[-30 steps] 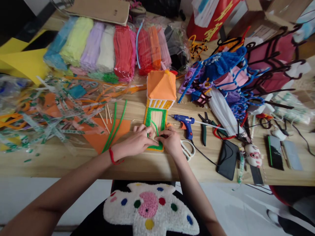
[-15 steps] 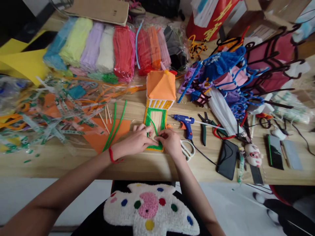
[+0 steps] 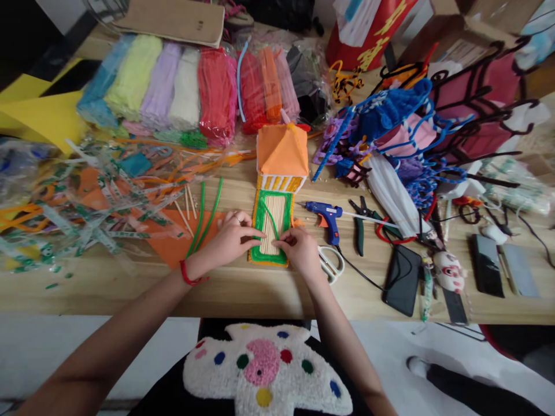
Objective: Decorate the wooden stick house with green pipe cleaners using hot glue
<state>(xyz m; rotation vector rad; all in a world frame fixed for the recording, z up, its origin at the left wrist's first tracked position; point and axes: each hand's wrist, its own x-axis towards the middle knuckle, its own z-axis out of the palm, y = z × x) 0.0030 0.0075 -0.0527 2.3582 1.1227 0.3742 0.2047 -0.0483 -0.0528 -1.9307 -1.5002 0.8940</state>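
A small craft house point(image 3: 277, 190) lies flat on the wooden table point(image 3: 243, 289), with an orange paper roof, a wall of wooden sticks and a green pipe-cleaner border. My left hand point(image 3: 228, 240) rests at the house's lower left edge, fingers stretched onto the green border. My right hand point(image 3: 299, 248) sits at the lower right, its fingertips pinched on a thin green pipe cleaner point(image 3: 272, 215) that curves across the stick wall.
A blue glue gun point(image 3: 327, 216), pliers point(image 3: 359, 225) and scissors point(image 3: 332, 264) lie right of the house. Two long green pipe cleaners point(image 3: 203, 216) lie on orange paper point(image 3: 173, 242) at left. Packs of coloured pipe cleaners point(image 3: 182, 86) fill the back; phones point(image 3: 401, 277) rest at right.
My left hand has slid left off the middle of the wall to its left edge, fingers now stretched. My right hand stays pinched near the lower right.
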